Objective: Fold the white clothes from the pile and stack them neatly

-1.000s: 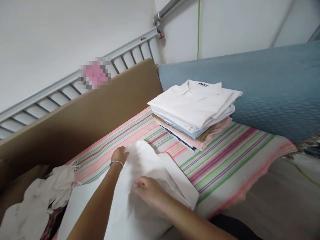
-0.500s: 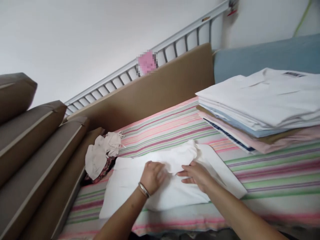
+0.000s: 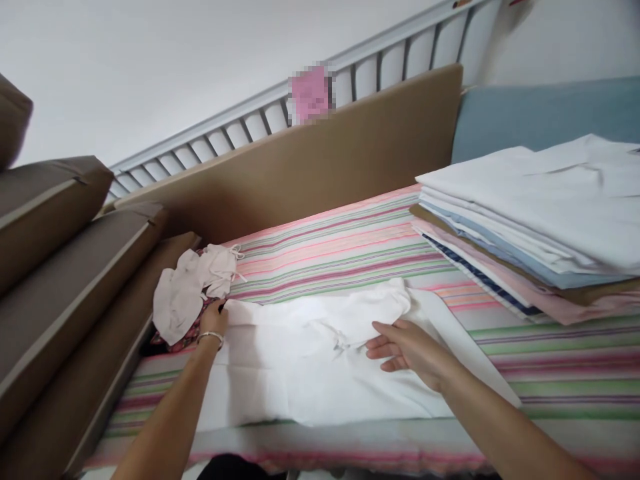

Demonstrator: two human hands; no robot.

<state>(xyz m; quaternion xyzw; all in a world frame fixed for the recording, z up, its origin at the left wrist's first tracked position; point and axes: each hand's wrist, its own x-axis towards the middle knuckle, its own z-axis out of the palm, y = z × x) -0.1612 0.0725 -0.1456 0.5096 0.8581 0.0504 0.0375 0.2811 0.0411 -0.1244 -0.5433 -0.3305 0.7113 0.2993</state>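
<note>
A white garment (image 3: 300,360) lies spread flat on a striped cloth (image 3: 350,253). My left hand (image 3: 214,319), with a bracelet on the wrist, pinches the garment's far left corner, fingers closed on the fabric. My right hand (image 3: 405,343) rests flat on the garment's right part with fingers stretched out toward the left. A folded sleeve or collar part of the garment bunches up just beyond my right fingers.
A stack of folded shirts (image 3: 540,220) sits at the right on the striped cloth. A crumpled pale cloth (image 3: 190,290) lies at the left over a patterned item. Brown cushions (image 3: 65,267) stand at left, a cardboard panel (image 3: 320,167) behind, a blue cushion (image 3: 540,120) at the back right.
My left hand slid left from the garment's middle to its far left corner, stretching the fabric out. My right hand stayed on the right part. The view shifted slightly left.
</note>
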